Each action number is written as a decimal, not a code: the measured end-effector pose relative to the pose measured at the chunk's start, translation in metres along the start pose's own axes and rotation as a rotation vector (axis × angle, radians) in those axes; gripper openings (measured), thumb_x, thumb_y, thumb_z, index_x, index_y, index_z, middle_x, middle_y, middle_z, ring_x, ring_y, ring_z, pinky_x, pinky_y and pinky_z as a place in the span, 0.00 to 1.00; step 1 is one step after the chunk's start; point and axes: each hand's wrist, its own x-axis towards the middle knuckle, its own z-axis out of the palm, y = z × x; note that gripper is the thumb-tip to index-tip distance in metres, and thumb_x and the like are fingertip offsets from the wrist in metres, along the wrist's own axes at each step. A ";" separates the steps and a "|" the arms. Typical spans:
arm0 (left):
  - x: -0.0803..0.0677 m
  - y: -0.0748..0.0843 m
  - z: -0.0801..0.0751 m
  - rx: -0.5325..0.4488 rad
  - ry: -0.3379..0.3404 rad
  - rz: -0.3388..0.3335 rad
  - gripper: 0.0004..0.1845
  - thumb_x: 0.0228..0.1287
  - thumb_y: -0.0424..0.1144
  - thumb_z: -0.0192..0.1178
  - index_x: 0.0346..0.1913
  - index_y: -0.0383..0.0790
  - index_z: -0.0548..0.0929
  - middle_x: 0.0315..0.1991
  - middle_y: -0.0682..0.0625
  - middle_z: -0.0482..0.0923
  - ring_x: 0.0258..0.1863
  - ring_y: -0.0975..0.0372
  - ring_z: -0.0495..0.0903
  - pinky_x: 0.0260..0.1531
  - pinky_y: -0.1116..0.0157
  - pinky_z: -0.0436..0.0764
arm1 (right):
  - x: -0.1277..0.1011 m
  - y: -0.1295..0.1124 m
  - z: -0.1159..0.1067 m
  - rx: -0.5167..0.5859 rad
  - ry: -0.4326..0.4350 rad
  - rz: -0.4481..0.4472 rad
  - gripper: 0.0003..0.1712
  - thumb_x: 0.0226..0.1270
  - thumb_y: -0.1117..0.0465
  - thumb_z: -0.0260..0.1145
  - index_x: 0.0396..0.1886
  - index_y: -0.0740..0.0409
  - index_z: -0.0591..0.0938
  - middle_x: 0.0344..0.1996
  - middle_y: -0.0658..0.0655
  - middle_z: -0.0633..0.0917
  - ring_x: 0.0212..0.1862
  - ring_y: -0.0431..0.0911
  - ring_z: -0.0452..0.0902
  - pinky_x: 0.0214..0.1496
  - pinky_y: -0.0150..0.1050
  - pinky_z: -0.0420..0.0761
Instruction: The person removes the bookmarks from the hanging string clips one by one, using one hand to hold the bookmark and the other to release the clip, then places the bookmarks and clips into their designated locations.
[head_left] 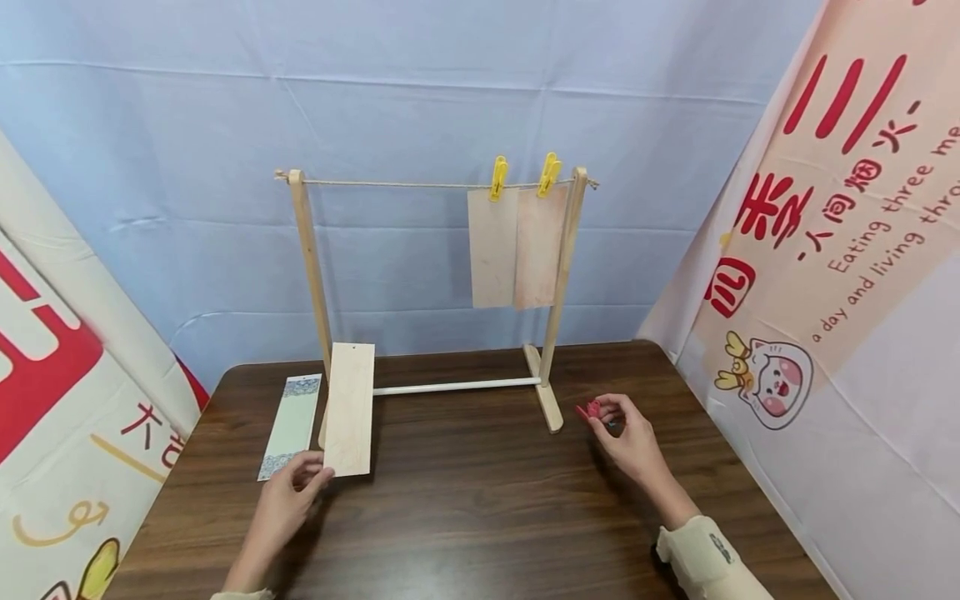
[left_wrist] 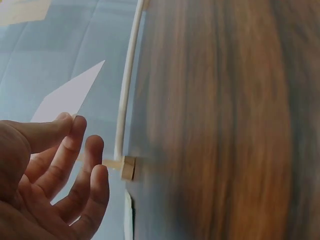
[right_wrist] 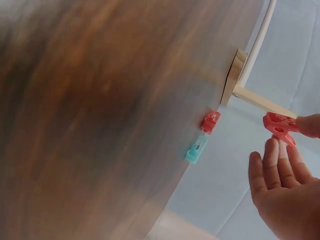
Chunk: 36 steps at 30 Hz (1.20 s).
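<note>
My left hand (head_left: 283, 504) pinches the lower corner of a pale beige card strip (head_left: 349, 408) with a small hole near its top. The strip stands upright in front of the rack's left post (head_left: 309, 258); its edge-on shape (left_wrist: 72, 95) shows in the left wrist view. My right hand (head_left: 628, 440) holds a red clothespin (right_wrist: 280, 124) between thumb and fingers, over the table to the right of the rack's foot. Two similar strips, one pale (head_left: 492, 250) and one pinkish (head_left: 540, 254), hang side by side from the rope under yellow clothespins (head_left: 498, 177).
A wooden rack with a rope (head_left: 397, 183) and a white lower bar (head_left: 457, 387) stands on the brown table (head_left: 480, 517). At the left lies a green card with blue patterned ends (head_left: 291, 427). Another red clothespin (right_wrist: 210, 121) and a teal one (right_wrist: 196, 149) lie on the table.
</note>
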 end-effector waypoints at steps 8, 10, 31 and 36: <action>-0.007 -0.008 -0.021 0.102 -0.030 -0.040 0.12 0.74 0.39 0.71 0.54 0.37 0.87 0.43 0.45 0.92 0.43 0.58 0.89 0.45 0.61 0.84 | -0.002 0.003 -0.005 -0.064 -0.046 0.038 0.18 0.67 0.72 0.77 0.54 0.66 0.82 0.37 0.57 0.86 0.40 0.55 0.83 0.43 0.32 0.80; -0.010 -0.013 -0.027 0.118 -0.036 -0.043 0.13 0.74 0.40 0.71 0.54 0.36 0.87 0.43 0.45 0.92 0.42 0.59 0.88 0.45 0.62 0.84 | -0.003 0.004 -0.005 -0.074 -0.057 0.045 0.18 0.67 0.72 0.77 0.54 0.66 0.82 0.38 0.57 0.86 0.40 0.55 0.83 0.44 0.34 0.81; -0.020 -0.040 -0.074 0.174 -0.036 -0.019 0.14 0.75 0.43 0.71 0.54 0.37 0.87 0.43 0.45 0.92 0.36 0.70 0.83 0.34 0.67 0.78 | 0.005 0.009 -0.011 -0.268 -0.267 0.235 0.18 0.71 0.64 0.75 0.54 0.69 0.82 0.32 0.55 0.83 0.31 0.42 0.76 0.36 0.42 0.78; -0.023 -0.043 -0.081 0.163 -0.034 -0.021 0.15 0.75 0.42 0.71 0.54 0.35 0.87 0.42 0.45 0.92 0.34 0.72 0.83 0.33 0.68 0.77 | 0.007 0.011 -0.013 -0.301 -0.298 0.248 0.18 0.72 0.63 0.74 0.54 0.69 0.81 0.32 0.56 0.83 0.30 0.44 0.76 0.35 0.45 0.78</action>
